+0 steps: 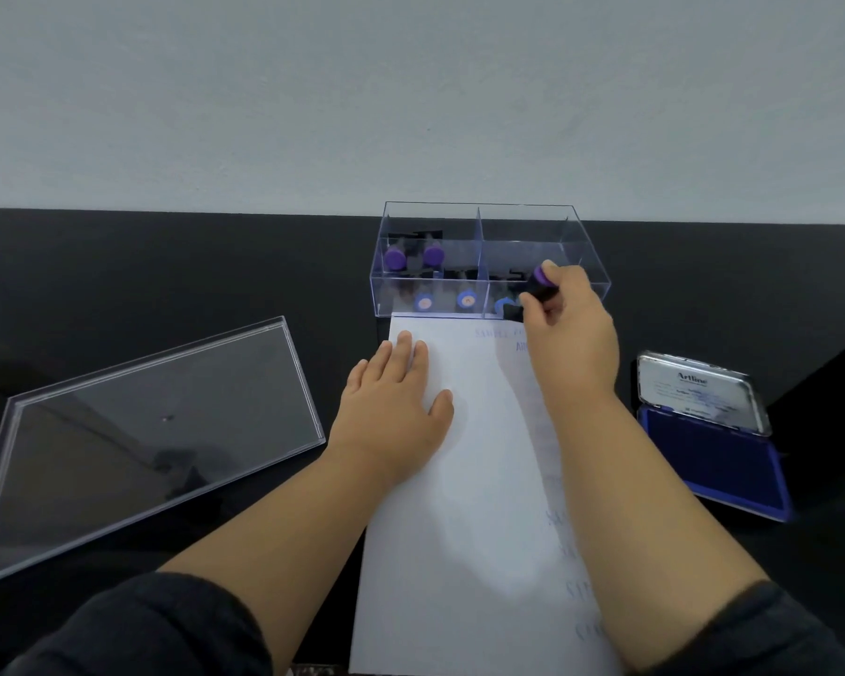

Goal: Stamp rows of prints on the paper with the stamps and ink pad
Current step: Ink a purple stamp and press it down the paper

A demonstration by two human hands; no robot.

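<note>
Gripping a purple stamp apparently over the box, the right hand next needed ink while the left hand lay flat on the paper.

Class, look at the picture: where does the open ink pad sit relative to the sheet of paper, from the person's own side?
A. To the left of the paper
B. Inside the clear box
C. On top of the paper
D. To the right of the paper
D: the ink pad lies open on the black table to the right of the paper, apart from it.
</note>
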